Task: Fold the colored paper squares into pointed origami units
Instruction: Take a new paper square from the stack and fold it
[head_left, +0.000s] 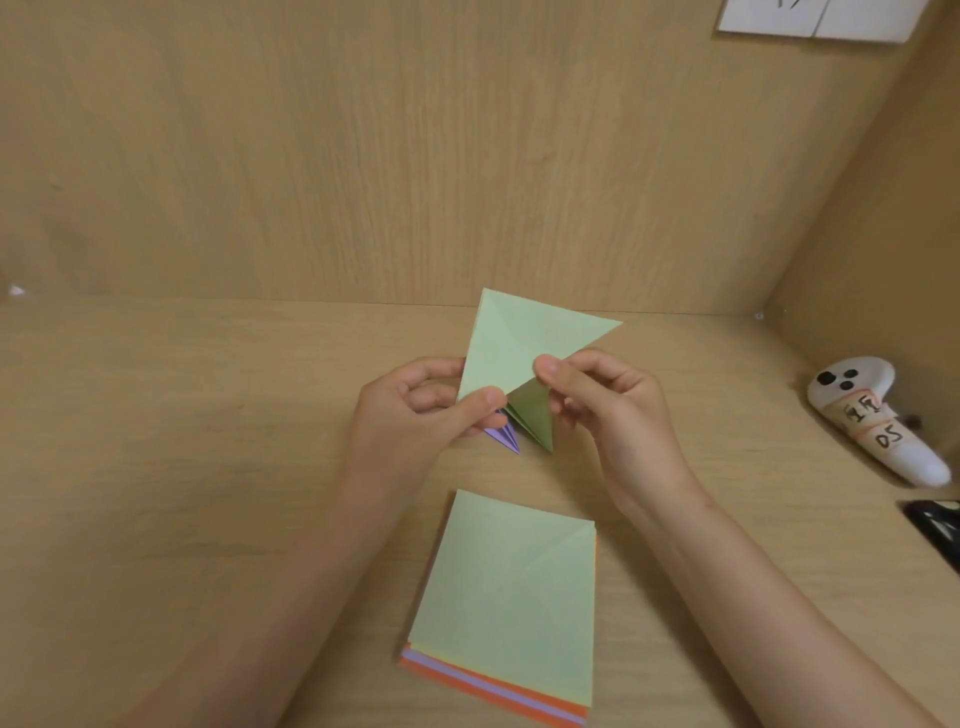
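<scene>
Head view: the left hand (415, 415) and right hand (608, 405) each pinch a lower edge of the green paper triangle (524, 343), held over the table (208, 467) beyond the stack of squares (504, 587). Light and flimsy, it likely creases readily; corner holds should steady it.

green paper (519, 343): folded to a creased triangle, held above the worktop (208, 467). left hand (415, 410) pinches its lower corner, and right hand (608, 405) pinches its right edge.
darker green point (535, 423): below it, between the hands.
purple folded unit (506, 440): under left hand, partly hidden.
paper stack (506, 597): nearer the person, creased green sheet on top, purple and orange edges beneath.
white controller (872, 415): taped label, far right.
black item (935, 525): right edge, cut off.
white sheet (815, 18): back wall.
</scene>
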